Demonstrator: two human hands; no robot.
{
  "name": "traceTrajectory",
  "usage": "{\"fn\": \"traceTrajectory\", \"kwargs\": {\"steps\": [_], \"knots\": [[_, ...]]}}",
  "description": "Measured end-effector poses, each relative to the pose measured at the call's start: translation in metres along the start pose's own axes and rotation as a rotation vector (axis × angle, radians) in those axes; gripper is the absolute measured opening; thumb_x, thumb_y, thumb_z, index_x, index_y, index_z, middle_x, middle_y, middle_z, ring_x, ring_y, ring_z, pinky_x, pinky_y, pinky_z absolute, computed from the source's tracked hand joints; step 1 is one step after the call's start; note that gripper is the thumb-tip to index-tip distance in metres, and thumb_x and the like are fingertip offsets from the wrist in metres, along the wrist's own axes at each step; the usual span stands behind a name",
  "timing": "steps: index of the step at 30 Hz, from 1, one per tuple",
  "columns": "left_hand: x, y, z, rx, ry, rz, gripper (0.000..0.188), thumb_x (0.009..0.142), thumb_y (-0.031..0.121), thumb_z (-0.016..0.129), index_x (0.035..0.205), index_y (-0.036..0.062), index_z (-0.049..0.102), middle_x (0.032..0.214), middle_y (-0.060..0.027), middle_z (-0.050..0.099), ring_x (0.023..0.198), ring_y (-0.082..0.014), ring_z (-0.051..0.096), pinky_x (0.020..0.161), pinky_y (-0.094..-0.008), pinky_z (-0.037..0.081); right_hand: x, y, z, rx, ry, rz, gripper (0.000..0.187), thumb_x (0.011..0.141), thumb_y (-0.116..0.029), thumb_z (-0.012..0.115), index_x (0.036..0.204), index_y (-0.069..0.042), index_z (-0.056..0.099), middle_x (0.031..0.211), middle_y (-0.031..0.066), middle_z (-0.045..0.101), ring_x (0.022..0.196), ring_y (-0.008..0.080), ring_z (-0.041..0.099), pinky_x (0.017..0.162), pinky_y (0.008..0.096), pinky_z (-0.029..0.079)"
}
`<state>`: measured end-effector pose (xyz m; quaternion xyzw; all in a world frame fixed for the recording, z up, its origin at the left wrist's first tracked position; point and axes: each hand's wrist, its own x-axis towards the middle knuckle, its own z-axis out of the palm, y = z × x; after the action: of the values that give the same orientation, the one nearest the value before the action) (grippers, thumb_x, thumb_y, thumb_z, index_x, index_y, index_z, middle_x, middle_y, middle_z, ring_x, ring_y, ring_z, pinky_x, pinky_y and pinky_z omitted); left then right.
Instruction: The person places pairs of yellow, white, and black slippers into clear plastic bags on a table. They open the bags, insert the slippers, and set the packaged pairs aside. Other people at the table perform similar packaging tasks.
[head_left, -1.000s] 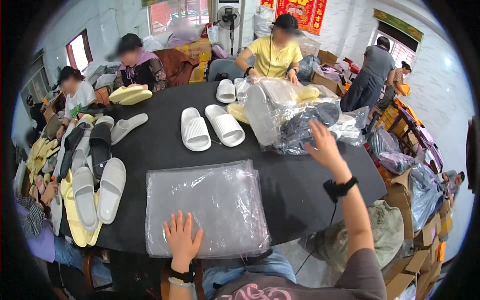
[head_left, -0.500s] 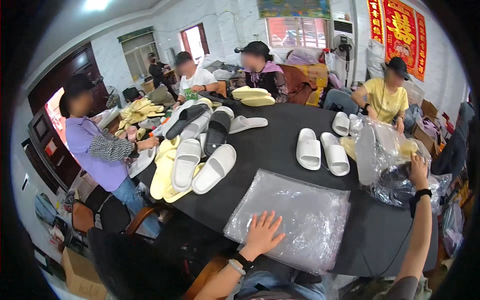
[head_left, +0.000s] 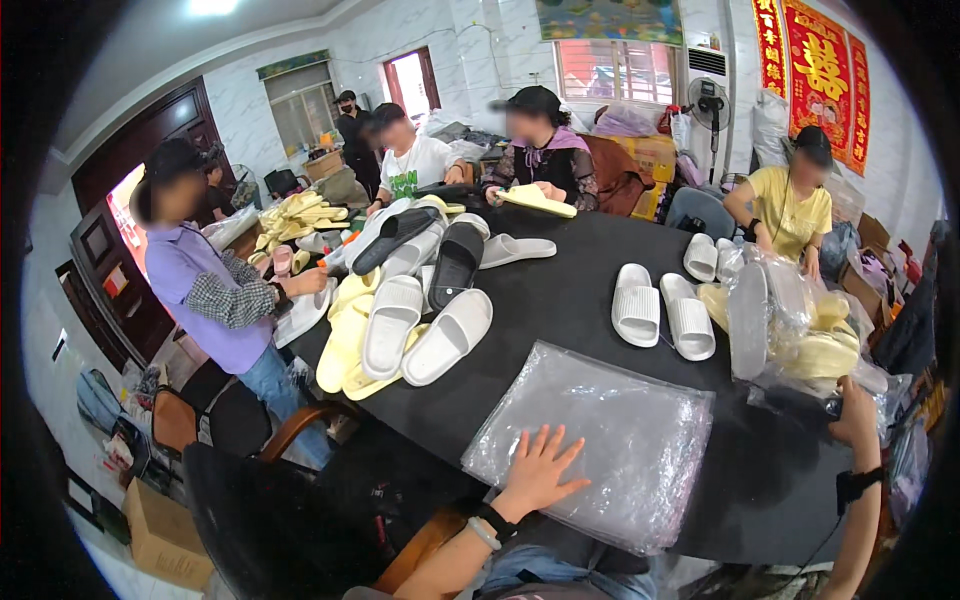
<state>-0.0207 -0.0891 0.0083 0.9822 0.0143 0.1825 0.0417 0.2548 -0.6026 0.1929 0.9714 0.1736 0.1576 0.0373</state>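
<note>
Head: white slippers (head_left: 636, 312) beyond bags (head_left: 628, 450) under flat left hand (head_left: 540, 475); right hand (head_left: 855, 415), grip unclear.

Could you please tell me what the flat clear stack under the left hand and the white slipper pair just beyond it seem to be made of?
The clear stack looks like thin, glossy plastic film: partly see-through, with bright creased highlights. The white slippers look like moulded foam or soft rubber, judging by their uniform colour and ribbed straps; their finish seems matte.
</note>
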Motion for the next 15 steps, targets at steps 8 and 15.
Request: {"fn": "traceTrajectory", "kwargs": {"steps": [8, 15], "knots": [[-0.004, -0.004, 0.000, -0.011, -0.038, -0.005, 0.078, 0.088, 0.075, 0.046, 0.149, 0.0277, 0.045, 0.154, -0.0208, 0.037, 0.143, -0.0428, 0.032, 0.115, -0.0628, 0.017, -0.017, -0.057, -0.064, 0.269, 0.193, 0.021, 0.084, 0.062, -0.004, 0.079, 0.139, -0.012, 0.047, 0.108, 0.0250, 0.066, 0.106, 0.0459, 0.061, 0.089, 0.0480, 0.048], [-0.002, -0.003, -0.005, -0.028, -0.178, -0.031, 0.080, 0.089, 0.075, 0.042, 0.153, 0.0272, 0.037, 0.158, -0.0207, 0.030, 0.147, -0.0440, 0.024, 0.116, -0.0635, 0.013, 0.001, -0.085, -0.032, 0.737, 0.503, -0.181, 0.079, 0.085, -0.005, 0.074, 0.152, 0.001, 0.032, 0.143, 0.0187, 0.050, 0.127, 0.0283, 0.052, 0.101, 0.0393, 0.046]]}}
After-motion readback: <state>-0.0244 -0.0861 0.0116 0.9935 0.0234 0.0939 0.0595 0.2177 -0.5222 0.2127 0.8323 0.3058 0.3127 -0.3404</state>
